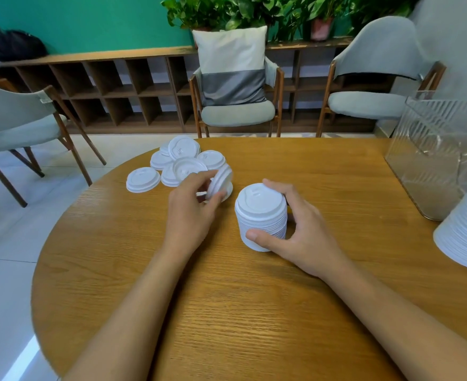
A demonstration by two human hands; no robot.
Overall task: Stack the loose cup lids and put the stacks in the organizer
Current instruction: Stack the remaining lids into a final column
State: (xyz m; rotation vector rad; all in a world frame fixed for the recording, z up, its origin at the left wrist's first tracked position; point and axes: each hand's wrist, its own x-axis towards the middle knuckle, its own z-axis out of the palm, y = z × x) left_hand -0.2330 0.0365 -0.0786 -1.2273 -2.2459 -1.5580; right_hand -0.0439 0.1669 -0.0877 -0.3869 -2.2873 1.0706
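Round wooden table (227, 312), viewed from above the hands. The right hand (301, 232) grasps a short stack (261, 215) of cup lids standing upright near the table's middle. The thumb curls across the near side low down, and the fingers wrap the far side near the top. The stack is white, and its side is finely ribbed by the nested rims. Its top lid is domed, with a raised rim and a small moulded sip tab.

The left hand (192, 207), just left of that stack and apart from it, pinches a few nested lids (221, 182) between thumb and fingertips. These tilt steeply, almost on edge, above a flat lid (228, 194) on the table; whether they touch it cannot be told.

Toward the far left edge lies a heap of loose lids (183, 160), white, top side up, overlapping. A single lid (143, 180) lies flat beside the heap, nearest the left edge.

At the far right edge stands the organizer (436, 155), a clear box with ribbed walls. In front of it, cut off by the frame at the right edge, is a tall stack (463, 229), white and ribbed, apparently also lids.
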